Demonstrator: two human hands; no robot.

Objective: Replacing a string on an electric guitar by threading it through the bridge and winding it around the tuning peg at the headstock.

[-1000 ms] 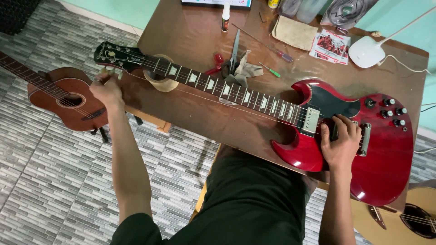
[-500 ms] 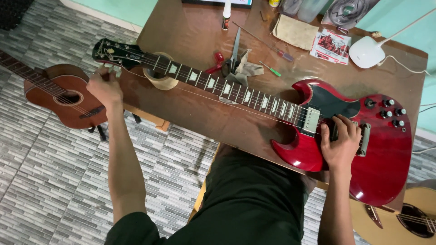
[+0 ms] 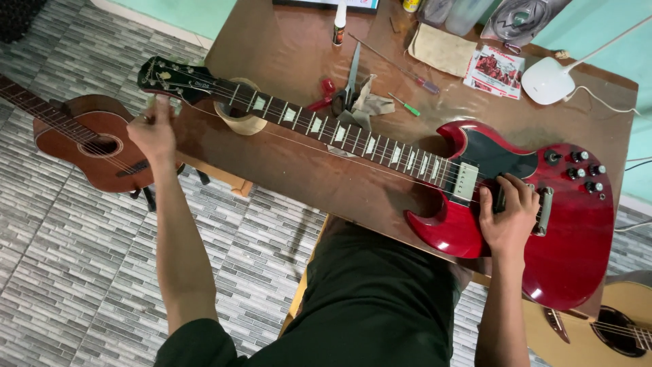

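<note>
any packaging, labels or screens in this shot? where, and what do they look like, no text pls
Paper packet: far side of the table, left of the white lamp base; flat rectangle, red and white print.
Clear bag: far right corner, shiny, coiled wire inside.
Small bottle: far edge, white cap, dark label band.
No screen identifiable.

Red printed packet (image 3: 494, 71) on table's far edge; clear bag (image 3: 523, 19) behind

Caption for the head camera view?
Left hand at red electric guitar's headstock, right hand on its body, atop brown table.
</note>
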